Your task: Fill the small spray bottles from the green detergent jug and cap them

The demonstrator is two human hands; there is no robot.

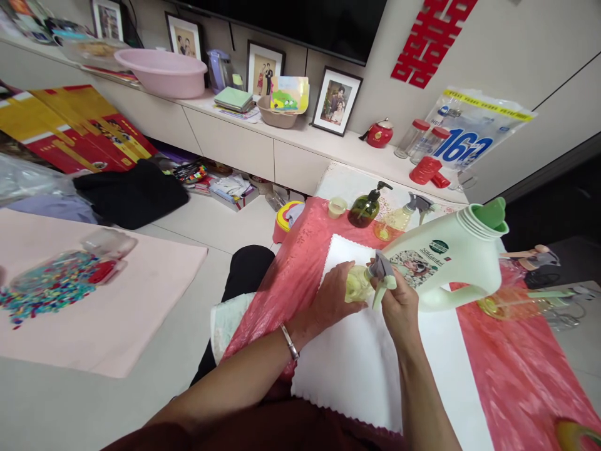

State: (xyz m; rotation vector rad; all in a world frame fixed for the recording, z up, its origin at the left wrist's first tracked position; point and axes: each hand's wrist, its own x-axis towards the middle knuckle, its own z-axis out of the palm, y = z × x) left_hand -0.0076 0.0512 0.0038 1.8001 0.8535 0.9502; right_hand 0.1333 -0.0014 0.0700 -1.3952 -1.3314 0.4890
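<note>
My left hand (332,293) is wrapped round the clear body of a small spray bottle (357,285) with pale yellow contents. At its top, my right hand (400,300) grips the grey and pale green spray head (381,269). The bottle is tilted above a white scalloped cloth (350,363). Just beyond my right hand stands a large pale green jug (451,257) without a cap, its green spout showing. Behind the bottle are a dark green pump bottle (364,210), another spray bottle (399,219) and a small pale cup (337,207).
Red plastic sheeting (291,269) covers the table. More spray bottles lie at the right, near a roll of tape (577,435). On the left, colourful small pieces (51,288) and a clear jar lie on a pink sheet (154,300). A cabinet (300,147) stands behind.
</note>
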